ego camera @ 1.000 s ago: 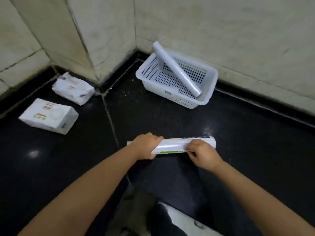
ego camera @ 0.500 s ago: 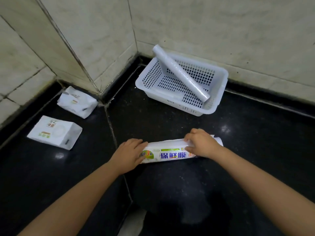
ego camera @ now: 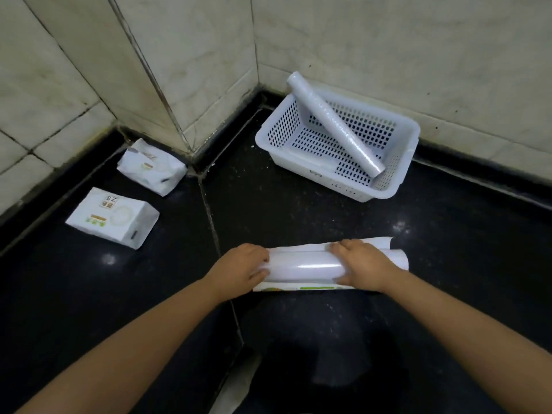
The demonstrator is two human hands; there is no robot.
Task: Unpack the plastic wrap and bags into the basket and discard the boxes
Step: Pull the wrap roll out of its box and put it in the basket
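Note:
A long white wrap box (ego camera: 307,265) lies on the black floor in front of me, its plain side up and a green printed edge below. My left hand (ego camera: 242,268) grips its left end. My right hand (ego camera: 363,265) presses on its right part, where a flap (ego camera: 379,243) stands open behind the fingers. A white perforated basket (ego camera: 397,171) stands in the wall corner, with one bare roll of plastic wrap (ego camera: 331,124) leaning across it, top end over the left rim.
Two white bag packs lie at the left: one (ego camera: 112,218) flat on the floor, another (ego camera: 150,165) against the tiled pillar. Tiled walls close the back and left. A pale scrap (ego camera: 236,386) lies near my knees.
The box has been rolled over: its printed face pointed up half a second ago, now the plain side is up and the flap has opened. My left hand has closed onto its end.

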